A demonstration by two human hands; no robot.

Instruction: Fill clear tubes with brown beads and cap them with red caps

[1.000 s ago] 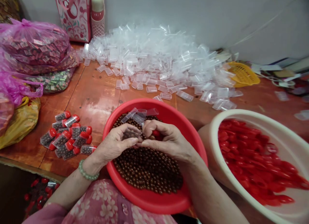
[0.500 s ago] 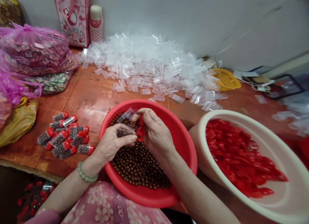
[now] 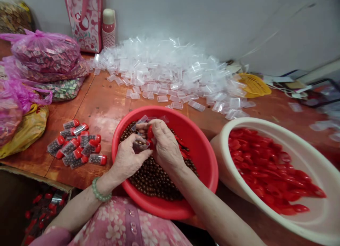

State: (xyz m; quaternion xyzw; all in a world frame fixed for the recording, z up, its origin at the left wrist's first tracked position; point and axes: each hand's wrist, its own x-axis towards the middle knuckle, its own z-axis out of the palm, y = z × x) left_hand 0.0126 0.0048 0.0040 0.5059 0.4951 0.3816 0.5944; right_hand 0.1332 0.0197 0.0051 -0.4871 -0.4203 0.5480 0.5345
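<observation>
Well left of the red basin (image 3: 207, 168), I am seeing a yellow bag (image 3: 30, 131) slumping on the table (image 3: 106, 97), with a pink plastic bag (image 3: 46, 55) of small printed packets bulging behind it. Nearer to the basin's left side, capped bead tubes (image 3: 71, 146) are lying in a loose pile, their red caps pointing various ways. Beyond the basin to the left, a pink patterned tote (image 3: 84, 21) and a red flask (image 3: 108, 28) are standing by the wall.

Over the basin's left half, I am pinching a clear tube (image 3: 142, 144) between the thumb and fingers of my left hand (image 3: 129, 159); how full it is I am not managing to tell. Just beside it, above the beads, my right hand (image 3: 167, 147) is pinching a red plastic piece (image 3: 150, 132), its fingertips partly hidden. Brown beads (image 3: 154, 182) are covering the basin's bottom below both hands.

Behind the basin, empty clear tubes (image 3: 164, 69) are spreading in a wide heap. Farther back to its right, a yellow basket (image 3: 253, 85) is resting, and just right of the basin a cream tub (image 3: 316, 207) is holding red plastic parts (image 3: 265, 171).
</observation>
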